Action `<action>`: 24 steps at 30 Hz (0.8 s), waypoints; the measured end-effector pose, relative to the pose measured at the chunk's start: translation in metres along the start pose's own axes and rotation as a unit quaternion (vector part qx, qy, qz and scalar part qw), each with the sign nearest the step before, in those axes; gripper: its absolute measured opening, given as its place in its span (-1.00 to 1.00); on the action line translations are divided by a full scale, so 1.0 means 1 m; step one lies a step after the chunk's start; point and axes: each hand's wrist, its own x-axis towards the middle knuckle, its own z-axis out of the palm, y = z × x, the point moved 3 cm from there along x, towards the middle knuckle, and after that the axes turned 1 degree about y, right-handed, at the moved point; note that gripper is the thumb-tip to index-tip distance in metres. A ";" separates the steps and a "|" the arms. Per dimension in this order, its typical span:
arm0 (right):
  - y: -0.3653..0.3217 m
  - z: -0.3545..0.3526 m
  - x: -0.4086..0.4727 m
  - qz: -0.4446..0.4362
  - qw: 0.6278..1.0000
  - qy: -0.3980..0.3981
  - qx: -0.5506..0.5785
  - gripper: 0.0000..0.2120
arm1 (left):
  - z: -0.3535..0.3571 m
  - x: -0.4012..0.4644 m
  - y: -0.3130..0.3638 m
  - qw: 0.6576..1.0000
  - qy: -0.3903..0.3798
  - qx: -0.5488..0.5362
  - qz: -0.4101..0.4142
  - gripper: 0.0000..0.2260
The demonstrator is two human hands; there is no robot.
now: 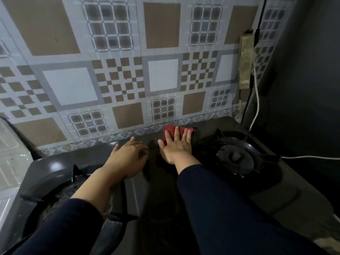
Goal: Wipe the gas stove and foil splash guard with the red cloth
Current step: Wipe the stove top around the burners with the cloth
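A dark two-burner gas stove (158,196) fills the lower part of the view, with a left burner (60,199) and a right burner (237,157). The red cloth (170,132) lies on the stove's back middle, near the wall. My right hand (176,146) presses flat on the cloth with fingers spread. My left hand (127,159) rests on the stove top just left of it, fingers curled down, holding nothing visible. The foil splash guard (12,153) stands at the far left edge, shiny and partly out of frame.
A patterned tile-print wall covering (119,74) rises right behind the stove. A worn power strip (245,65) hangs on the wall at the right, with a white cable (256,100) and a black cable trailing down past the right burner. A dark wall closes the right side.
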 end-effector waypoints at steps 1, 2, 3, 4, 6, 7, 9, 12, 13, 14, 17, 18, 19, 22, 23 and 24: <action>0.000 -0.003 0.003 0.013 1.000 -0.013 -0.011 -0.38 | -0.002 0.004 0.000 1.000 0.001 0.002 0.003 -0.66; 0.000 -0.007 0.005 0.019 0.999 -0.029 -0.022 -0.37 | -0.003 0.007 0.000 1.000 0.004 0.003 0.003 -0.67; 0.000 -0.011 0.009 0.019 0.998 -0.048 -0.031 -0.37 | -0.005 0.011 -0.001 1.000 0.007 0.003 0.004 -0.67; 0.001 -0.016 0.012 0.011 0.997 -0.068 -0.038 -0.37 | -0.007 0.015 -0.002 1.000 0.010 0.003 0.005 -0.67; 0.007 -0.025 0.018 -0.022 0.993 -0.109 -0.029 -0.39 | -0.010 0.023 -0.005 1.000 0.016 0.001 0.012 -0.65; 0.013 -0.029 0.022 -0.045 0.991 -0.127 -0.014 -0.38 | -0.010 0.027 -0.007 1.000 0.018 -0.001 0.016 -0.64; 0.026 -0.033 0.025 -0.085 0.985 -0.149 0.015 -0.33 | -0.009 0.033 -0.010 1.000 0.017 -0.007 0.021 -0.64; 0.031 -0.024 0.022 -0.120 0.979 -0.164 0.026 -0.32 | -0.002 0.040 -0.011 1.000 0.012 -0.012 0.023 -0.64; 0.029 -0.018 0.019 -0.121 0.978 -0.166 0.031 -0.32 | 0.001 0.042 -0.010 1.000 0.012 -0.013 0.024 -0.64; 0.027 -0.014 0.018 -0.116 0.979 -0.163 0.037 -0.32 | 0.003 0.044 -0.008 0.999 0.013 -0.016 0.025 -0.64; 0.024 -0.010 0.021 -0.080 0.984 -0.150 0.062 -0.27 | 0.007 0.050 -0.005 0.999 0.016 -0.028 0.034 -0.65; 0.025 -0.011 0.025 -0.058 0.985 -0.149 0.068 -0.25 | 0.007 0.051 -0.004 0.999 0.016 -0.033 0.037 -0.65; 0.026 -0.012 0.028 -0.032 0.986 -0.148 0.071 -0.24 | 0.007 0.052 -0.005 0.998 0.016 -0.037 0.038 -0.65; 0.032 -0.015 0.041 0.052 0.986 -0.144 0.072 -0.23 | 0.006 0.051 -0.008 0.998 0.016 -0.033 0.041 -0.66; 0.036 -0.016 0.045 0.080 0.984 -0.142 0.069 -0.23 | 0.006 0.051 -0.010 0.998 0.015 -0.031 0.043 -0.65; 0.040 -0.017 0.049 0.107 0.982 -0.140 0.064 -0.23 | 0.006 0.050 -0.012 0.998 0.015 -0.030 0.044 -0.65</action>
